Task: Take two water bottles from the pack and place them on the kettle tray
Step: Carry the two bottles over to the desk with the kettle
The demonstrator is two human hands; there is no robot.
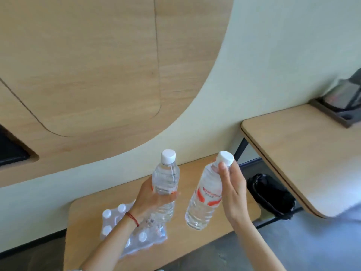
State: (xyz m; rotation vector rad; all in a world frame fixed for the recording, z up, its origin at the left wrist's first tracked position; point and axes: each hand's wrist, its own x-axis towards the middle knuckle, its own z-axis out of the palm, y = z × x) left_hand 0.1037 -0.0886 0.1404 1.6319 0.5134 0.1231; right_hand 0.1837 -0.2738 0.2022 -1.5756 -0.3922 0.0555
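Each of my hands holds a clear water bottle with a white cap, lifted above a low wooden bench. My left hand is wrapped around the middle of one bottle, which stands nearly upright. My right hand grips the second bottle near its neck; that bottle tilts and shows a red and white label. The plastic-wrapped pack with several white-capped bottles lies on the bench under my left forearm. A dark tray sits at the far right on a higher wooden table, its contents blurred.
The higher wooden table stands to the right of the bench. A bin lined with a black bag sits on the floor between bench and table. A curved wood and pale green wall rises behind the bench.
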